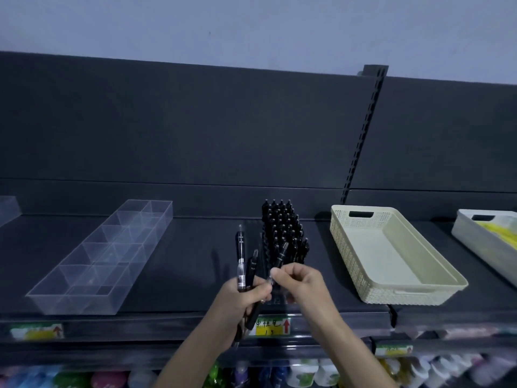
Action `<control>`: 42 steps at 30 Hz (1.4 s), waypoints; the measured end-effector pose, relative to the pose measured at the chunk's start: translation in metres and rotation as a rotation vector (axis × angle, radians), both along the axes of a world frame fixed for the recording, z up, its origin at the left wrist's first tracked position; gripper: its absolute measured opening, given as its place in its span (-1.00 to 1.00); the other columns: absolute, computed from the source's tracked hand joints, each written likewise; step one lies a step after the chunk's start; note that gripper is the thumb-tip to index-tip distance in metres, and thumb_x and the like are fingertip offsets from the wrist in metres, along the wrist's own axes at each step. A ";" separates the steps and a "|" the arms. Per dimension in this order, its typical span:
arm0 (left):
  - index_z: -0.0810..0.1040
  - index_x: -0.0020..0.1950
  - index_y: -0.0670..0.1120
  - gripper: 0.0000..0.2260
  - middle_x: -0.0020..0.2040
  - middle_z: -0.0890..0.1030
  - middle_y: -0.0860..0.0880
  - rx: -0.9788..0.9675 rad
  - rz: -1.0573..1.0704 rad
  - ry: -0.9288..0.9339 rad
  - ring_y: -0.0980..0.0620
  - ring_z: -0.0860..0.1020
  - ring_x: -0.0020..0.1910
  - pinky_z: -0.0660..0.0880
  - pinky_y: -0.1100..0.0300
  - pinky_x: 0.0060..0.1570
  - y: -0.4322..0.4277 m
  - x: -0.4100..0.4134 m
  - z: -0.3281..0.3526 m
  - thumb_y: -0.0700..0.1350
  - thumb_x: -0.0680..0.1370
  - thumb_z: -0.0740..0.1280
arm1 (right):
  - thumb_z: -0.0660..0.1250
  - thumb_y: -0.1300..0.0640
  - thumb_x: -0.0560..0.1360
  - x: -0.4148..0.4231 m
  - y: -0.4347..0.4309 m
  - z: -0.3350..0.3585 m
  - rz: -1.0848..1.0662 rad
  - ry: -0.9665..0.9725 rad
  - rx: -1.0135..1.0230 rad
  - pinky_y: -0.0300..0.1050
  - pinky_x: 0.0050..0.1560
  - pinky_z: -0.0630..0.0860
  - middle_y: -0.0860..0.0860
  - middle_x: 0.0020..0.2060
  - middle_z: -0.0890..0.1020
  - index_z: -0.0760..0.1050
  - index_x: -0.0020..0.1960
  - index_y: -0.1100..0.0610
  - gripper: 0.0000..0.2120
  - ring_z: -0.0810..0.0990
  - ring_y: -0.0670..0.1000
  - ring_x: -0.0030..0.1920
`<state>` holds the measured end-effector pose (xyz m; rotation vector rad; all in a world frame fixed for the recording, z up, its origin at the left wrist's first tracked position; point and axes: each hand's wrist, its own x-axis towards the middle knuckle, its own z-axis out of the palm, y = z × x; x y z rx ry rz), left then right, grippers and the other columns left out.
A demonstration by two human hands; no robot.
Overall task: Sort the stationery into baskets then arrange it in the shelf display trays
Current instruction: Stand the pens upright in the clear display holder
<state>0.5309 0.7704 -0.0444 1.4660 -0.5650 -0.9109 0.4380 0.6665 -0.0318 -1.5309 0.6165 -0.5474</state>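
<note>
My left hand (242, 299) grips a small bunch of black pens (240, 264), their tops pointing up and their tips sticking out below the fist. My right hand (300, 278) pinches one black pen (279, 257) and holds it slanted just in front of a display tray packed with upright black pens (282, 228). That tray stands in the middle of the dark shelf (195, 275). A clear divided tray (109, 256) lies to the left with nothing in its compartments. A cream perforated basket (391, 256), with nothing inside, sits to the right.
A second pale basket (486, 236) holding something yellow stands at the far right edge. Price labels (272, 327) line the shelf's front rail. Below, a lower shelf holds several colourful items (302, 373). A slotted upright post (361, 135) divides the dark back panel.
</note>
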 end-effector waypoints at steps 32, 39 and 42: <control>0.51 0.13 0.01 -0.82 -0.37 0.52 -0.03 -0.062 0.083 0.056 0.04 0.38 -0.43 0.36 0.18 -0.38 0.010 0.013 -0.023 -0.16 0.62 0.16 | 0.23 0.09 0.56 0.018 -0.020 -0.037 -0.277 0.429 -0.774 -0.15 -0.18 0.47 0.08 -0.15 0.65 0.44 0.09 0.19 -0.81 0.61 0.06 -0.16; 0.53 0.11 -0.13 -0.83 -0.35 0.59 -0.05 -0.049 0.032 0.105 0.09 0.39 -0.46 0.34 0.26 -0.44 0.006 0.009 -0.020 -0.22 0.61 0.16 | 0.30 0.10 0.53 0.011 -0.022 -0.038 -0.290 0.386 -0.736 -0.18 -0.07 0.52 0.07 -0.10 0.66 0.47 0.13 0.19 -0.77 0.62 0.02 -0.09; 0.55 0.05 -0.19 -0.84 -0.30 0.65 -0.04 -0.044 0.005 0.096 0.10 0.42 -0.44 0.37 0.27 -0.40 0.002 0.007 -0.016 -0.25 0.59 0.19 | 0.34 0.10 0.50 -0.001 -0.019 -0.031 -0.311 0.298 -0.712 -0.13 -0.05 0.55 0.00 -0.16 0.66 0.55 0.01 0.14 -0.86 0.61 -0.03 -0.14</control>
